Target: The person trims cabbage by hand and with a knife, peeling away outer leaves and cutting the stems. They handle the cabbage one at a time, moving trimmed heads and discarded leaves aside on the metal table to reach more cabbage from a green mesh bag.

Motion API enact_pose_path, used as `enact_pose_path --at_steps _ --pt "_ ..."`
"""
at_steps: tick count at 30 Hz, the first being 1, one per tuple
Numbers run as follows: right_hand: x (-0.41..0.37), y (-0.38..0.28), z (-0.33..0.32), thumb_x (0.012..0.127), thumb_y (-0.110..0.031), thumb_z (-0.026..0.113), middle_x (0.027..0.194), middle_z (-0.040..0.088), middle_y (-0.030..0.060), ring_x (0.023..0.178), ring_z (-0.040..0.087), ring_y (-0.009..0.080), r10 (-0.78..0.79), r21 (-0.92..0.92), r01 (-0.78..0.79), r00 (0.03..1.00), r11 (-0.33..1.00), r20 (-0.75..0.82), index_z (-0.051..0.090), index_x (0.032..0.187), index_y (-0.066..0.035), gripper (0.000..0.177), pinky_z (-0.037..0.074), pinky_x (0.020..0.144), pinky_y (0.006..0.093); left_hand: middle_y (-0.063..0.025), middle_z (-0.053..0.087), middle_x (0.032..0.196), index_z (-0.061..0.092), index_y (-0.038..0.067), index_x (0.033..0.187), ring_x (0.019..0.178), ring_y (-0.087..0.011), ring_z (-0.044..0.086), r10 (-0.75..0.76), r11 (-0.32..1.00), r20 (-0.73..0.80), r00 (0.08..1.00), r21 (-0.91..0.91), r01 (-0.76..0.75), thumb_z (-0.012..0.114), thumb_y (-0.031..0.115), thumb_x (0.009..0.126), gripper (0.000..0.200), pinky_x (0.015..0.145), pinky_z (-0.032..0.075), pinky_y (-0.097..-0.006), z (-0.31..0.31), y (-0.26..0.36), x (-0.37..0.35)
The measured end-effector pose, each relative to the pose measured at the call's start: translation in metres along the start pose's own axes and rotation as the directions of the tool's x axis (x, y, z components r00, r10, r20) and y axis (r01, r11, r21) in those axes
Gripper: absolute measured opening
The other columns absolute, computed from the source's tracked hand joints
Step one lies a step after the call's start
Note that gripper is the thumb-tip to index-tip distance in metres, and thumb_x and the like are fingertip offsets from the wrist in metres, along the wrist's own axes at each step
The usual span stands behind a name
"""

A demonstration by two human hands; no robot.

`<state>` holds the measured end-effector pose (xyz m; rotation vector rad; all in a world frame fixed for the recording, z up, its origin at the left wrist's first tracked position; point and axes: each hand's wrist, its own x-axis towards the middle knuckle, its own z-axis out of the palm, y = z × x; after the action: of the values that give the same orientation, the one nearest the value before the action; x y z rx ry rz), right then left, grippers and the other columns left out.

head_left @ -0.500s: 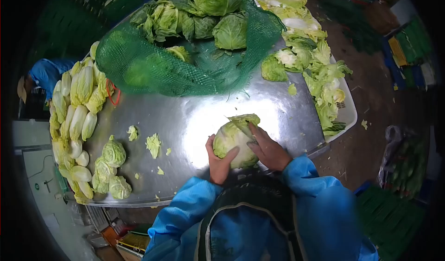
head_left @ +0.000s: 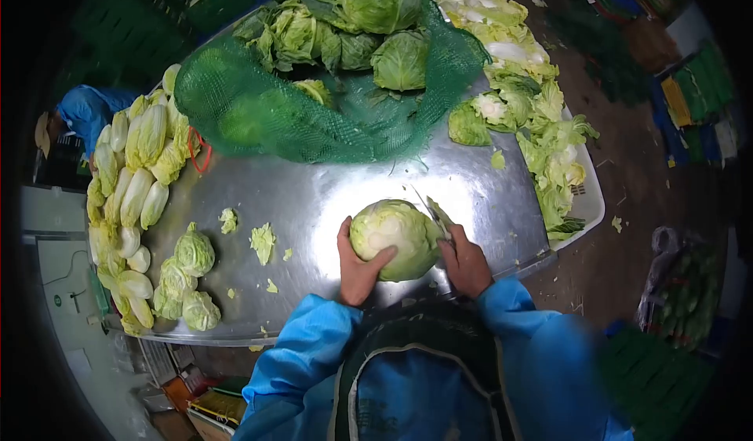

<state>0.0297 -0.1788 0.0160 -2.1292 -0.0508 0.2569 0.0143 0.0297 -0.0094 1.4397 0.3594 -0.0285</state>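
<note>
Cupping the pale round cabbage (head_left: 392, 241) from its left side, the left hand (head_left: 359, 270) is opened wide, thumb laid across the near face of the head and fingers reaching around its outer side. The right hand (head_left: 468, 264) is curled in on what looks like the handle of a knife (head_left: 420, 198), most of it hidden by the fingers; the thin blade points away from the body, just beyond the head's right shoulder, with a green leaf piece (head_left: 438, 208) close beside it. The cabbage sits near the body-side edge of the steel table (head_left: 298, 186); whether it rests on the metal or is held slightly above cannot be told. The step in hand looks like working at the outer leaves, with the head steadied on one side and the blade on the other. From this pose, a next cut would call for a firm left hold, thumb clear of the edge, and a shallow angle so that the blade lifts outer leaf without biting into the pale head. Whether the leaf piece is fully detached is too small to judge. Beyond the hands, a green mesh bag (head_left: 314, 147) holds more cabbages (head_left: 400, 61), and leaf scraps (head_left: 262, 242) lie off to the left.
</note>
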Motion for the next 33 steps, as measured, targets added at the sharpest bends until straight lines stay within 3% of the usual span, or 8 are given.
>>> enact_pose_path --at_steps 3,5,8,10,13,17,27,33 --pt "0.013 0.059 -0.017 0.095 -0.029 0.046 0.078 0.062 0.0268 0.076 0.06 0.0481 0.289 -0.125 -0.302 0.951 0.945 -0.111 0.044 0.116 -0.007 0.03 0.045 0.063 0.054 -0.0197 0.035 0.131 0.015 -0.006 0.139 0.117 -0.0269 0.046 -0.014 0.998 0.038 0.999 0.058 0.012 0.084 0.013 0.064 0.104 0.097 0.044 -0.0353 -0.002 -0.001 -0.002" --pt "0.037 0.111 -0.05 0.094 -0.028 0.049 0.078 0.062 0.0284 0.076 0.061 0.0472 0.159 -0.098 -0.19 0.952 0.977 -0.261 0.043 0.121 -0.004 0.037 0.047 0.065 0.0522 -0.0197 0.036 0.13 0.015 -0.006 0.139 0.117 -0.0268 0.046 0.035 0.995 0.029 0.999 0.093 -0.038 0.085 0.013 0.063 0.105 0.097 0.044 -0.0359 -0.001 -0.002 -0.003" --pt "0.039 0.023 -0.058 0.093 -0.026 0.051 0.085 0.063 0.0285 0.083 0.061 0.0468 0.066 -0.209 -0.133 0.953 0.969 -0.297 0.038 0.133 -0.004 0.047 0.047 0.072 0.0512 -0.0209 0.039 0.127 0.018 -0.006 0.138 0.116 -0.0275 0.046 0.069 0.981 0.036 0.997 0.181 -0.074 0.086 0.018 0.061 0.106 0.098 0.043 -0.0366 0.003 -0.004 0.004" --pt "0.023 -0.013 -0.04 0.092 -0.027 0.052 0.105 0.061 0.0286 0.091 0.06 0.0454 0.178 -0.161 -0.182 0.983 0.97 -0.036 0.03 0.141 -0.004 0.058 0.048 0.079 0.0489 -0.0232 0.041 0.125 0.023 -0.008 0.136 0.115 -0.029 0.047 0.03 0.954 0.034 0.999 0.298 -0.039 0.088 0.026 0.059 0.106 0.098 0.041 -0.0369 0.003 -0.005 0.011" --pt "0.006 -0.012 -0.005 0.094 -0.033 0.047 0.14 0.038 0.0226 0.096 0.061 0.0413 -0.163 -0.313 0.198 0.978 0.929 0.133 0.028 0.141 -0.001 0.06 0.051 0.079 0.0463 -0.0244 0.043 0.122 0.029 -0.009 0.133 0.114 -0.0315 0.048 0.093 0.902 0.074 0.993 0.416 -0.115 0.088 0.031 0.057 0.104 0.097 0.041 -0.038 0.007 0.007 0.018" --pt "0.008 -0.026 -0.011 0.095 -0.033 0.045 0.141 0.036 0.0231 0.093 0.062 0.041 -0.069 -0.383 0.146 0.976 0.912 0.207 0.027 0.141 0.0 0.059 0.053 0.073 0.0456 -0.0193 0.045 0.12 0.032 -0.009 0.131 0.113 -0.0266 0.049 0.102 0.838 0.18 0.978 0.514 -0.182 0.087 0.023 0.061 0.094 0.097 0.042 -0.0359 0.01 0.022 0.027" --pt "0.026 -0.026 -0.016 0.094 -0.025 0.047 0.131 0.046 0.0237 0.101 0.058 0.0399 0.021 -0.338 0.028 0.99 0.941 0.142 0.03 0.14 -0.004 0.053 0.051 0.077 0.0454 -0.0203 0.049 0.114 0.039 -0.004 0.126 0.108 -0.0355 0.05 0.03 0.637 0.172 0.985 0.756 -0.152 0.084 0.041 0.059 0.092 0.092 0.043 -0.0417 0.036 0.05 0.03" --pt "0.072 0.055 -0.015 0.095 -0.031 0.042 0.091 0.061 0.0299 0.086 0.059 0.0453 0.263 -0.24 -0.251 0.964 0.938 0.021 0.049 0.113 -0.002 0.035 0.048 0.073 0.0518 -0.0214 0.046 0.119 0.037 -0.004 0.129 0.111 -0.0348 0.047 0.137 0.611 0.254 0.957 0.739 -0.284 0.086 0.036 0.057 0.096 0.094 0.04 -0.0409 0.036 0.044 0.006"
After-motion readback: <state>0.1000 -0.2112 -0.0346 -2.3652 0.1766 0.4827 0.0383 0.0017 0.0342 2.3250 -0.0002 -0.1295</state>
